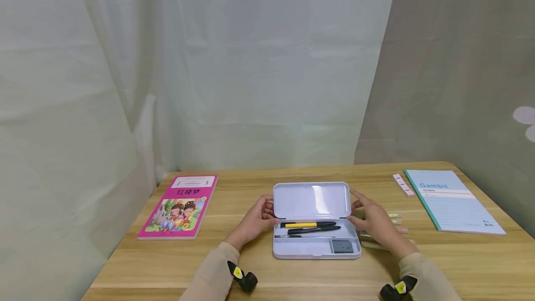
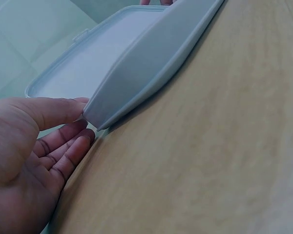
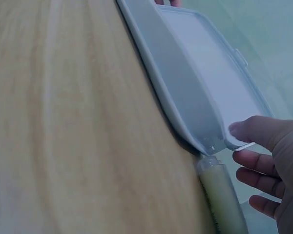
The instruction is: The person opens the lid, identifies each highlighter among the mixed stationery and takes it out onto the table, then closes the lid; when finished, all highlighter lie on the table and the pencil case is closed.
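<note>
A white pencil case [image 1: 302, 248] lies open on the wooden table, its lid [image 1: 298, 201] raised at the back. Inside are a yellow-and-black pen [image 1: 308, 224], a black pen [image 1: 315, 229] and a thin clear pen [image 1: 302, 236]. A dark grey block [image 1: 342, 246], perhaps an eraser, fills the small right compartment. At the left rear corner, my left hand [image 1: 256, 221] holds the case between thumb and curled fingers. My right hand [image 1: 376, 222] pinches the lid's right edge, thumb on its inner face [image 3: 224, 87] and fingers behind. Several pale highlighters [image 1: 374, 245] lie partly hidden beneath this hand.
To the left lies a pink picture book [image 1: 179, 208]. A light blue notebook [image 1: 455, 203] rests at the right, with a small pink-and-white strip [image 1: 403, 185] beside it. Pale curtains [image 1: 267, 68] hang behind the table's far edge.
</note>
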`<state>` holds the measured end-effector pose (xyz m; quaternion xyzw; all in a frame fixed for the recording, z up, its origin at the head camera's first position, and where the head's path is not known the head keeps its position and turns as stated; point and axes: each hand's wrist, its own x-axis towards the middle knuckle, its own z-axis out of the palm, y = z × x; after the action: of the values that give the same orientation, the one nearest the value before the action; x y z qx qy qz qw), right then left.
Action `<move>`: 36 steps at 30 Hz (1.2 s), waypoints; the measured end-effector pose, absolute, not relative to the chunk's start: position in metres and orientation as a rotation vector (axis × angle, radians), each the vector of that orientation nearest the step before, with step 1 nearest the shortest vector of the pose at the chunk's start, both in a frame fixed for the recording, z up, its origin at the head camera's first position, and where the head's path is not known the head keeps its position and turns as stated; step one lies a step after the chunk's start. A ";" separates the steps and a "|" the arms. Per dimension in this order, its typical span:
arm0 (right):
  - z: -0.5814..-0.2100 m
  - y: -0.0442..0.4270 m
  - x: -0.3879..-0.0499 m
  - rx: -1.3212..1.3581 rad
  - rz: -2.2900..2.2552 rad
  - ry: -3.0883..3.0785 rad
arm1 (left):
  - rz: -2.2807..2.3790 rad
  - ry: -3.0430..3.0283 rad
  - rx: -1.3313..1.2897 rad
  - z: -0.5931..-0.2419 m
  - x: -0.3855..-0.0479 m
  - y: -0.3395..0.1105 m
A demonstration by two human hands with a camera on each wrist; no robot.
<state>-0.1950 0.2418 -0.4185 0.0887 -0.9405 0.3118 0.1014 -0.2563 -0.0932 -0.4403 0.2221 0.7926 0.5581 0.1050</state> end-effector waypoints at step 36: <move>-0.371 0.228 -0.196 0.343 0.951 -2.677 | 1.565 2.394 0.784 -0.441 -0.254 -0.093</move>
<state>-0.1958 0.2283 -0.3711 0.1187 -0.9263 0.3290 0.1397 -0.2544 -0.0932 -0.4407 0.2635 0.8041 0.5256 0.0881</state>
